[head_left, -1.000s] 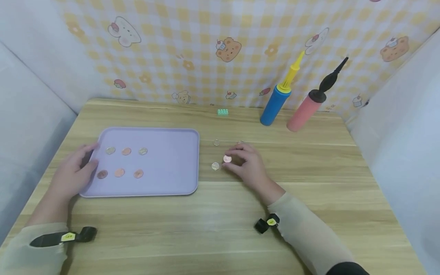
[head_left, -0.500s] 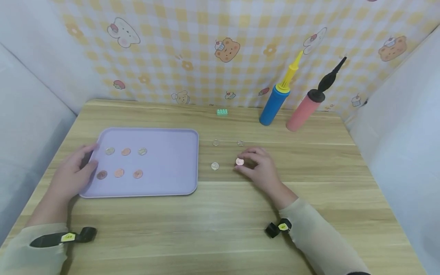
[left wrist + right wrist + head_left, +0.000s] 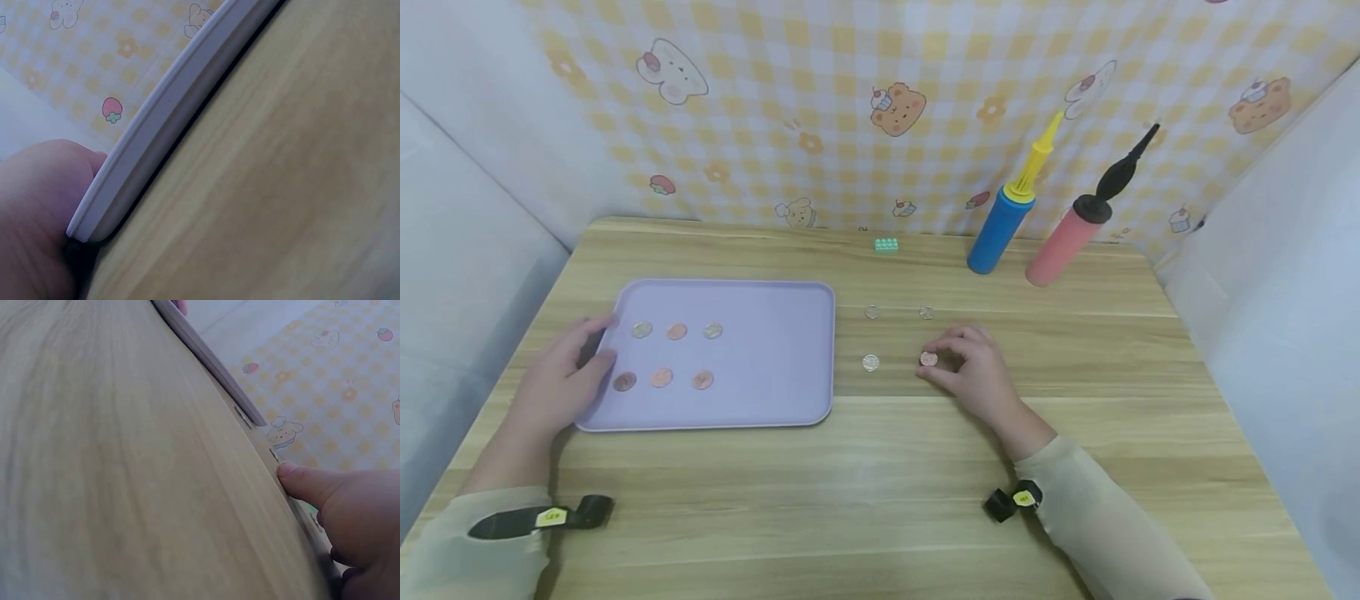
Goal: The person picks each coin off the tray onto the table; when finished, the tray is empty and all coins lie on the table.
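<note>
On the left, a lilac tray (image 3: pixel 767 350) bears several copper and silver coins in two rows. My left hand (image 3: pixel 559 379) grips the tray's left rim, its thumb near the coins. In the left wrist view, the hand (image 3: pixel 44 206) is beside the tray's outer wall (image 3: pixel 150 125). To the right of the tray, my right hand (image 3: pixel 973 371) pinches a copper coin (image 3: pixel 928 359) between thumb and index finger, at the tabletop. Silver coins lie nearby: one (image 3: pixel 870 362) left of the hand, one (image 3: pixel 872 312) farther back, another (image 3: pixel 927 312) behind the fingers.
A small mint-green toy brick (image 3: pixel 886 244) lies near the table's back edge. At the back right stand a blue hand pump (image 3: pixel 996 229) with a yellow nozzle and a pink pump (image 3: pixel 1067 246) with a black nozzle. A checked cloth (image 3: pixel 820 100) hangs behind the table.
My right hand has moved right and slightly nearer with the copper coin, which now sits at the tabletop. The silver coin behind it has come into full view. The left hand stays at the tray.
</note>
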Demonstrator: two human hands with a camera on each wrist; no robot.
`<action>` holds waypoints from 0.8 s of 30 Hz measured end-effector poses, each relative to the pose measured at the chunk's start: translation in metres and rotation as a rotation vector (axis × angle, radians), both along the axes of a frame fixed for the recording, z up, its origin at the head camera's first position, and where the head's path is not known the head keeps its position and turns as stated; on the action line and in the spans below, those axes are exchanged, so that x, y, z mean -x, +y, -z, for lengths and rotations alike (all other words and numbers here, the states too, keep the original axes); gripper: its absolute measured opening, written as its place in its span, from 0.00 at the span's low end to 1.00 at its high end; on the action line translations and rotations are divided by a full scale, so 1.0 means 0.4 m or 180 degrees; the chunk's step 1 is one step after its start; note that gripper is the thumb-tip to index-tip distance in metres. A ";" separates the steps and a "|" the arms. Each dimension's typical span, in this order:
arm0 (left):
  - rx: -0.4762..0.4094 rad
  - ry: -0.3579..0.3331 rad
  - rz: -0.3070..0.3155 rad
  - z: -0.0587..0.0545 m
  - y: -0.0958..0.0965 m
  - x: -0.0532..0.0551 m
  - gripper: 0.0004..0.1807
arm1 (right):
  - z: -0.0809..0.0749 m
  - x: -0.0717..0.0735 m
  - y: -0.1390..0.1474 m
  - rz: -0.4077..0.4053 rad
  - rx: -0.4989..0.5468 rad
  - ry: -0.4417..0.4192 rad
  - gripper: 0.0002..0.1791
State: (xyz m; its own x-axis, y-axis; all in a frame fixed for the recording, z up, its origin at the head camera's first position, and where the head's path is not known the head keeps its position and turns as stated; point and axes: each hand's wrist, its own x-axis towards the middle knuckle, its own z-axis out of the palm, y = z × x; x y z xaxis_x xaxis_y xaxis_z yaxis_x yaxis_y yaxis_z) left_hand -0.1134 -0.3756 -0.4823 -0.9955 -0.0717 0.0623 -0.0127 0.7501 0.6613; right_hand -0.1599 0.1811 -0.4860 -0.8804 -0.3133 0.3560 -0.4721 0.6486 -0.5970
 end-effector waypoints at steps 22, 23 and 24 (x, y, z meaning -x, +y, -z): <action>-0.0007 -0.0085 -0.0030 -0.005 0.004 -0.003 0.30 | -0.005 -0.005 -0.001 -0.0025 -0.0079 -0.0074 0.11; -0.0001 -0.0088 -0.0030 -0.005 0.004 -0.002 0.30 | -0.004 -0.005 -0.001 -0.0029 -0.0066 -0.0069 0.10; 0.0001 -0.0084 -0.0030 -0.006 0.004 -0.001 0.30 | -0.004 -0.005 -0.001 -0.0031 -0.0058 -0.0061 0.10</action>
State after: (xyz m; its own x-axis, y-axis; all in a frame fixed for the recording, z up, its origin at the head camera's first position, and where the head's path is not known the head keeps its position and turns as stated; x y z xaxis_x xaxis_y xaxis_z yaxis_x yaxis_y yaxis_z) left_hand -0.1129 -0.3739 -0.4798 -0.9961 -0.0810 0.0361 -0.0371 0.7501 0.6603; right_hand -0.1579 0.1807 -0.4843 -0.8839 -0.3282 0.3332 -0.4671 0.6549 -0.5941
